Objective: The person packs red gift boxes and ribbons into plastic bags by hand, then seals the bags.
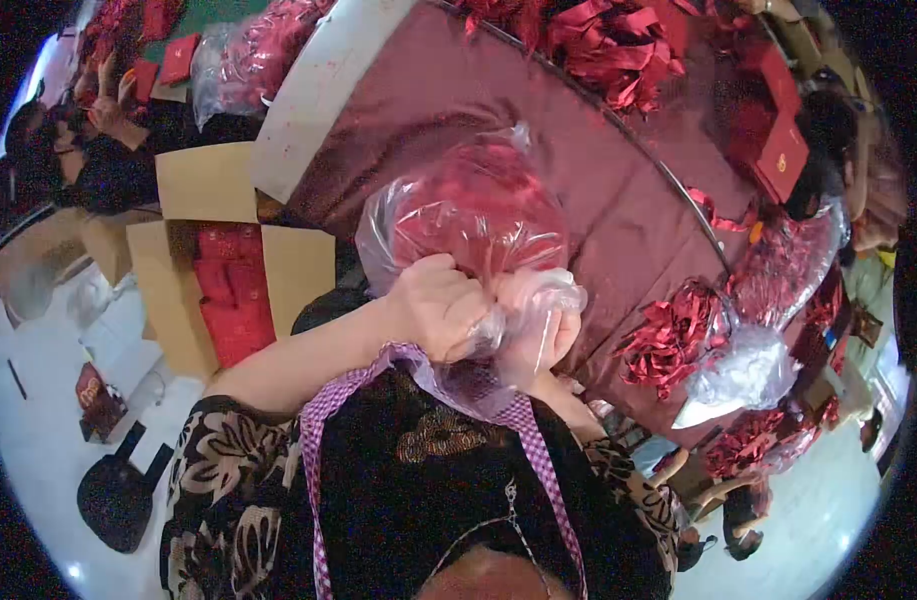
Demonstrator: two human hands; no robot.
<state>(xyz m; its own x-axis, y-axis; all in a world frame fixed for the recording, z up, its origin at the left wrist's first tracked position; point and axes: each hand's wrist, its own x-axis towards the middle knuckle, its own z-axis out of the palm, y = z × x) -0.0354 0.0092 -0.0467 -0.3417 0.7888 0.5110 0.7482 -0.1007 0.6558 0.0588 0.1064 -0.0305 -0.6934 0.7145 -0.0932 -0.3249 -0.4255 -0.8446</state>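
Note:
A clear plastic bag (478, 200) with red contents lies in front of me on the dark red cloth. My left hand (440, 308) is closed in a fist around its gathered plastic. Close beside it, my right hand (540, 318) is also closed on the bag, with loose clear film over its fingers. More crumpled plastic hangs below my hands, toward my chest. What exactly the red contents are, I cannot make out through the film.
An open cardboard box (168, 290) holding red packets (233, 290) stands at left. Red ribbon bundles (668, 335) lie on the cloth-covered table (598, 230) at right, near a white plastic bundle (743, 370). Red boxes (778, 155) are farther right. Other people work around the edges.

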